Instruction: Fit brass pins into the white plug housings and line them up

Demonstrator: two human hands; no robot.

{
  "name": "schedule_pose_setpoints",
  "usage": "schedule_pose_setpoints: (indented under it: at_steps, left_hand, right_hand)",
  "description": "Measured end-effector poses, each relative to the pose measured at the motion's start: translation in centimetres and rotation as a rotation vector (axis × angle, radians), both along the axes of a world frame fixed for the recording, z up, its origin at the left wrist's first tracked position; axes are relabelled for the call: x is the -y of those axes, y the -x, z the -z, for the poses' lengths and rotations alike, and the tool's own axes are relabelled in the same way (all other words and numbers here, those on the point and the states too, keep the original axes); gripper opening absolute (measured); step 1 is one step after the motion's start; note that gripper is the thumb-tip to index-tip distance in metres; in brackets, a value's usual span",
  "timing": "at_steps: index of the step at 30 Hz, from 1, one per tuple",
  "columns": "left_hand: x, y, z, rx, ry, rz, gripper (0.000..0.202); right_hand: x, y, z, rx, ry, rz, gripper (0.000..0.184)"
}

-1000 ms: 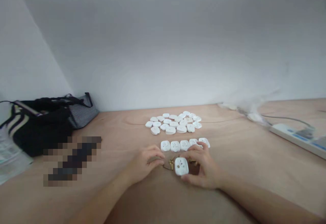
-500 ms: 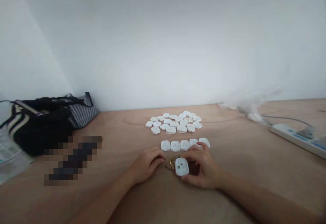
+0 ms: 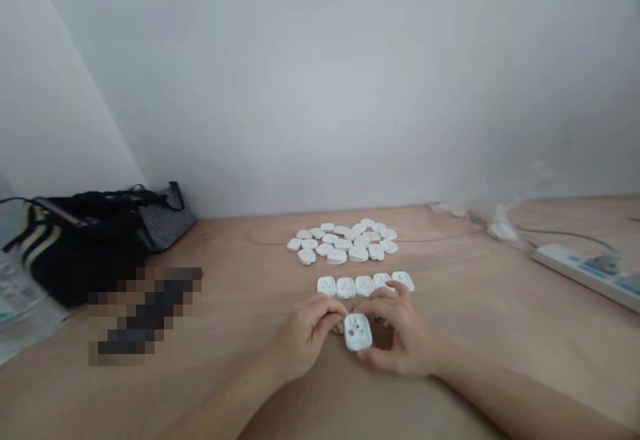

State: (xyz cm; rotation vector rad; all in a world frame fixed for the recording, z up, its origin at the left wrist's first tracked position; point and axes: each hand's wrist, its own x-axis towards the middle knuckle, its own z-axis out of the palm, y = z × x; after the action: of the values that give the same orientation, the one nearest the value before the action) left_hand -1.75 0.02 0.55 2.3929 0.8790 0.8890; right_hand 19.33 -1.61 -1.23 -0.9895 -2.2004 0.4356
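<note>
My right hand (image 3: 400,333) grips a white socket face plate (image 3: 357,331) just above the wooden table (image 3: 500,333), its holes facing me. My left hand (image 3: 310,333) is curled beside it, fingertips pinched on a small brass piece (image 3: 340,326) next to the plate. Just beyond my hands lies a row of several white socket plates (image 3: 364,285). Farther back sits a loose pile of several more white plates (image 3: 345,243).
A black and striped bag (image 3: 95,237) sits at the far left against the wall, with a blurred dark object (image 3: 145,313) in front of it. A white power strip (image 3: 585,270) with a cable lies at the right. A plastic-wrapped item (image 3: 20,293) is at the left edge.
My left hand has moved right, closing in on the plate and the brass piece. The right hand and its plate have hardly moved.
</note>
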Motion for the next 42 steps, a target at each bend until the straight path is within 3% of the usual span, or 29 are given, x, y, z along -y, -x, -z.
schedule_pose_setpoints:
  at_steps: [6, 24, 38, 40, 42]
  left_hand:
    - [0.30, -0.44, 0.34, 0.109, -0.019, 0.029, 0.014]
    - [0.34, -0.38, 0.01, 0.031, -0.094, -0.008, 0.012]
    - [0.18, -0.57, 0.55, 0.116, -0.105, -0.013, 0.010]
    - [0.06, -0.23, 0.34, 0.118, -0.078, -0.048, 0.019]
    - [-0.02, 0.08, 0.20, 0.076, -0.021, -0.067, 0.044]
  right_hand:
    - [0.26, 0.20, 0.18, -0.019, -0.018, 0.001, 0.042]
    - [0.31, 0.19, 0.09, 0.004, -0.035, -0.013, 0.044]
    - [0.38, 0.09, -0.05, 0.027, -0.044, -0.015, 0.043]
    - [0.31, 0.01, -0.07, 0.023, -0.043, 0.006, 0.044]
    - [0.21, -0.10, -0.02, 0.028, -0.043, 0.017, 0.046]
